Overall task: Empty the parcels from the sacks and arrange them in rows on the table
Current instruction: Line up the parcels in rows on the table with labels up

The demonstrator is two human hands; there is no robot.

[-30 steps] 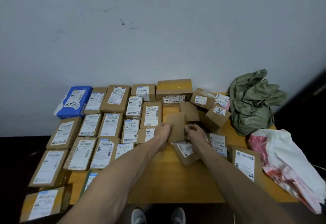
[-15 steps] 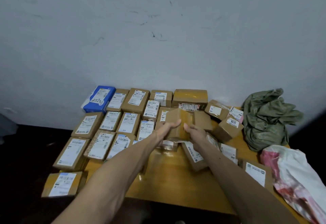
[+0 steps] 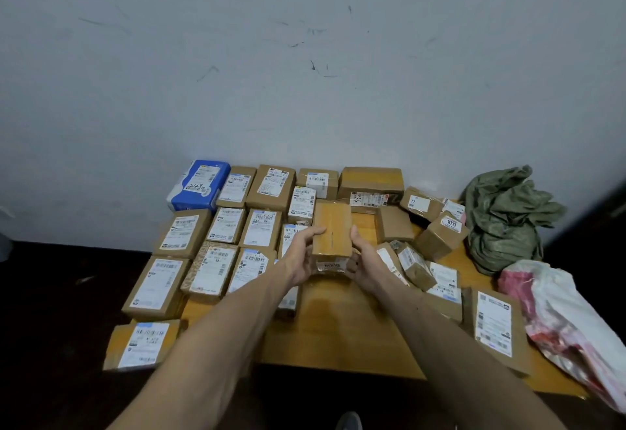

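Yellow table (image 3: 338,338) by grey wall | brown carton (image 3: 331,229) is gripped between left hand (image 3: 299,258) and right hand (image 3: 367,262), above the table at the rows' right end | label is best turned upward, edges squared to labelled parcels (image 3: 259,231).

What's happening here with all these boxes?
A person is sorting parcels on a table. The left hand and right hand hold one brown box over the middle. On the left, labelled parcels lie in rows; on the right, loose parcels lie jumbled beside a green sack and a pink-and-white sack.
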